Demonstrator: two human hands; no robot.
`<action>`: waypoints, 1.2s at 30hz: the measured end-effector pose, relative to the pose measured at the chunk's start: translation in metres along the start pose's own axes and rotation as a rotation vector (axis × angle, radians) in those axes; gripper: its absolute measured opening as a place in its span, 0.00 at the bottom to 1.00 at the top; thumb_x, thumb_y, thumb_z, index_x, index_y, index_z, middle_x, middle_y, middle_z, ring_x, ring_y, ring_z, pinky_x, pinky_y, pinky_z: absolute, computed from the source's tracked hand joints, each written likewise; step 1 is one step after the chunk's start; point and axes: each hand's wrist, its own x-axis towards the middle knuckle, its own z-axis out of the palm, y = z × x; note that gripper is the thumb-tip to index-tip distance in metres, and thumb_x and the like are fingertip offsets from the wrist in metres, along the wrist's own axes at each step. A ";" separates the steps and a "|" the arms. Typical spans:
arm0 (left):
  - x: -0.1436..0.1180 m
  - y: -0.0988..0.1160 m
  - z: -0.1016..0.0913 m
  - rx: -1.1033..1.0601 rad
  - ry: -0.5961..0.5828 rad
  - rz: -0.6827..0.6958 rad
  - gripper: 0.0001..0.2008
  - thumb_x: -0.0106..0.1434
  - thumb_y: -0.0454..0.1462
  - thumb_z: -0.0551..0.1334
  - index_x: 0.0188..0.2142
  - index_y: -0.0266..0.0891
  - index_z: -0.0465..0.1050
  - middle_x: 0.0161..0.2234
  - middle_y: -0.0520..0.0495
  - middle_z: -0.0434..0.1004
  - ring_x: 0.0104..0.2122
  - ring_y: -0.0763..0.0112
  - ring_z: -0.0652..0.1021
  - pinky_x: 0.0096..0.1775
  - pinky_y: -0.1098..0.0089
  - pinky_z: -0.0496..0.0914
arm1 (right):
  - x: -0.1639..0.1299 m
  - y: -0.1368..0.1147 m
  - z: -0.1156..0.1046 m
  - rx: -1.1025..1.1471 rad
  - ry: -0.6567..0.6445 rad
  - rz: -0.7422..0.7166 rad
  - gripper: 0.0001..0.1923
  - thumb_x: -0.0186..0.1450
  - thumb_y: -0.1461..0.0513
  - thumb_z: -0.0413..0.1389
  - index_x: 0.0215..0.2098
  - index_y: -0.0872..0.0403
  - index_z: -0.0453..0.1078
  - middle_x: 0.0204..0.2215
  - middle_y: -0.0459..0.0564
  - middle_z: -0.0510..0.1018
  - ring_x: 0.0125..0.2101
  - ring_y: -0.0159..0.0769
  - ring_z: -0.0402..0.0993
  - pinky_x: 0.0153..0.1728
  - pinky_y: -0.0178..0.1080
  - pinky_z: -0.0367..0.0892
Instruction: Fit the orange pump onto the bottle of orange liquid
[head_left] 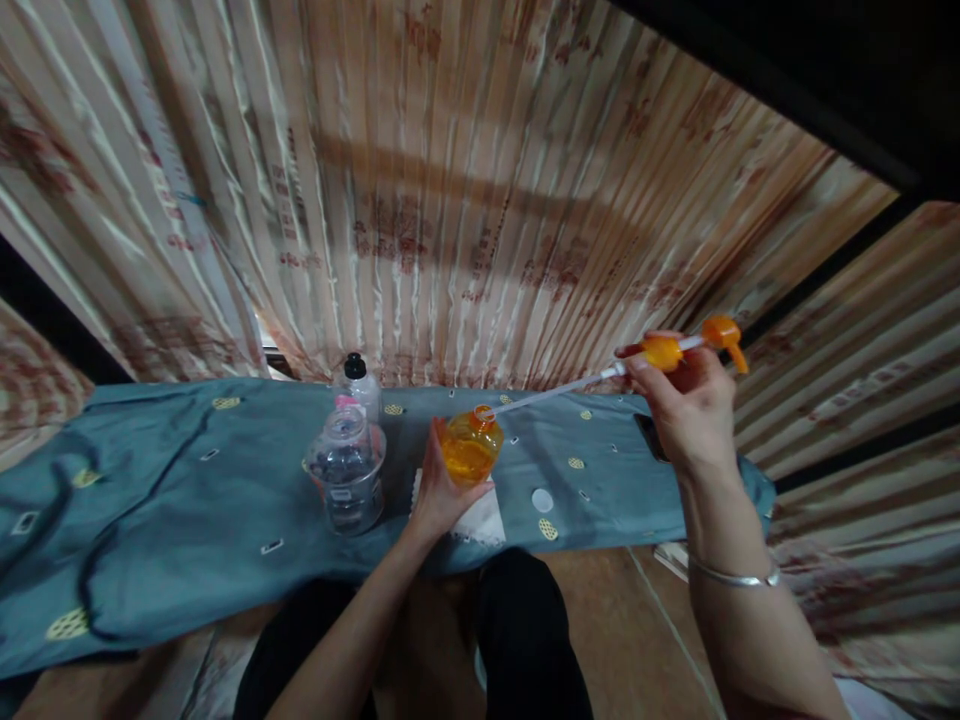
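My left hand (439, 490) is wrapped round an orange see-through bottle (471, 455), which leans a little on the cloth-covered table. Between the fingers of my right hand (686, 385) is an orange pump dispenser top (663, 352), held up to the right of the bottle. Its long clear tube slants down to the left, and the tube's tip is at the bottle's open neck; whether it is inside I cannot tell. Beneath the bottle and my left hand lies a white cloth or tissue (482, 520).
Left of the bottle stand a clear plastic container (351, 490) and a clear bottle with a black cap (355, 368). A white round disc (541, 500) and a dark phone-like object (651, 437) lie on the blue-green tablecloth (225, 500). Patterned curtains (450, 200) hang behind.
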 end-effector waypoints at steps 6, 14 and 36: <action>0.001 -0.002 0.003 0.006 0.009 -0.034 0.58 0.44 0.41 0.75 0.68 0.42 0.44 0.69 0.32 0.53 0.67 0.48 0.61 0.67 0.51 0.58 | -0.007 0.021 0.042 -0.042 -0.220 0.067 0.26 0.49 0.52 0.73 0.40 0.51 0.70 0.30 0.42 0.80 0.30 0.32 0.77 0.32 0.35 0.75; 0.002 -0.006 0.005 0.005 0.003 -0.013 0.63 0.44 0.41 0.75 0.70 0.40 0.35 0.70 0.29 0.50 0.68 0.47 0.60 0.67 0.50 0.58 | -0.025 0.058 0.061 -0.028 -0.292 0.113 0.24 0.54 0.51 0.68 0.43 0.49 0.66 0.33 0.42 0.77 0.33 0.35 0.77 0.34 0.39 0.75; 0.002 -0.011 0.003 0.030 -0.029 0.069 0.64 0.48 0.43 0.75 0.70 0.43 0.30 0.70 0.30 0.48 0.67 0.47 0.61 0.65 0.48 0.60 | -0.042 0.077 0.071 -0.150 -0.761 0.270 0.28 0.58 0.47 0.66 0.49 0.54 0.70 0.46 0.53 0.78 0.47 0.43 0.75 0.55 0.53 0.67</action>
